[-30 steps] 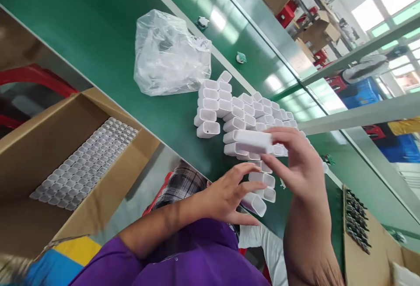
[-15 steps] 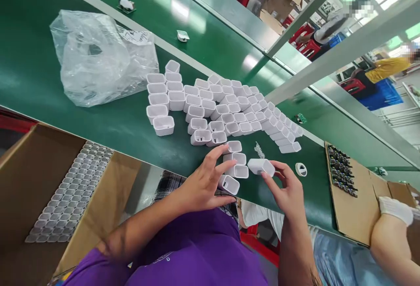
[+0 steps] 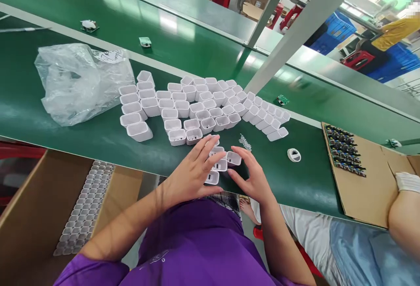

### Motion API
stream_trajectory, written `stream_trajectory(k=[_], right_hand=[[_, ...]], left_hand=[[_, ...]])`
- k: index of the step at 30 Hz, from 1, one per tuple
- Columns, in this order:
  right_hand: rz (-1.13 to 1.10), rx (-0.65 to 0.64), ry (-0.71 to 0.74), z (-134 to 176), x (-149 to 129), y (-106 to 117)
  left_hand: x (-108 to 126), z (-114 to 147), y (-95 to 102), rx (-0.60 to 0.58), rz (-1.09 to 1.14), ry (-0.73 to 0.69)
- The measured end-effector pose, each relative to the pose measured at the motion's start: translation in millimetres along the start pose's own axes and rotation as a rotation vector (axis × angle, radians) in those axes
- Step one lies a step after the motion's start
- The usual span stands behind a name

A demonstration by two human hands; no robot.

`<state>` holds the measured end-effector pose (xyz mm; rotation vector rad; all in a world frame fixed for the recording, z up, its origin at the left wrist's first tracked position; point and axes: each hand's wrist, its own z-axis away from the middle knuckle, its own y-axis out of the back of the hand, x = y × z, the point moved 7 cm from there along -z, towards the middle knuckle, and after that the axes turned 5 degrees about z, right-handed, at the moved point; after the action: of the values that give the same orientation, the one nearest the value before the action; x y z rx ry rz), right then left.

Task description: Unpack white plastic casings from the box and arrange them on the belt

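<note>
Fingers of the left hand [image 3: 193, 172] spread loosely over a short column of white plastic shells [image 3: 220, 164] at the near edge of the green bench [image 3: 98, 137]. The right hand [image 3: 251, 176] curls half open, fingertips on the shell [image 3: 233, 158] at the column's right; whether it truly pinches it, I cannot tell. So close to the edge, a careless nudge could tip the nearest shell [image 3: 211, 177] off, or knock over the upright rows [image 3: 197, 106] behind.
</note>
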<state>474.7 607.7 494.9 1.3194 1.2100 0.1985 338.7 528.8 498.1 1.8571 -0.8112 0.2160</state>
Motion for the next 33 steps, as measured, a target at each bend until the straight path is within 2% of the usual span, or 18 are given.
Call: stream_trajectory(k=[6,11,14,17,21,24,29,31,33], right_hand=[[0.043,-0.048,0.194,-10,-17,1],[0.155,-0.078,0.322,-17,-25,-7],[0.176,-0.003,0.329,-15,-23,-10],[0.157,0.04,0.273,-11,-16,-11],[0.175,0.105,0.243,-7,-14,-3],[0.181,0.151,0.294,-6,-17,1],[0.088,0.31,0.327,-7,-3,6],[0.066,0.376,0.326,-7,4,11],[0.045,0.439,0.32,-8,8,21]], left_hand=[[-1,-9,5.9,-0.087,-0.193,0.007],[-7,-10,8.2,-0.138,-0.22,0.063],[-7,-11,7.2,-0.137,-0.247,0.064],[-8,-13,5.2,-0.139,-0.282,0.06],[-4,-13,1.8,-0.133,-0.245,0.027],[-2,-9,-4.1,-0.065,-0.249,-0.033],[-10,-2,-14.9,0.195,-0.299,-0.108],[-5,2,-10.5,0.327,-0.289,-0.158],[3,5,1.3,0.391,-0.253,-0.208]])
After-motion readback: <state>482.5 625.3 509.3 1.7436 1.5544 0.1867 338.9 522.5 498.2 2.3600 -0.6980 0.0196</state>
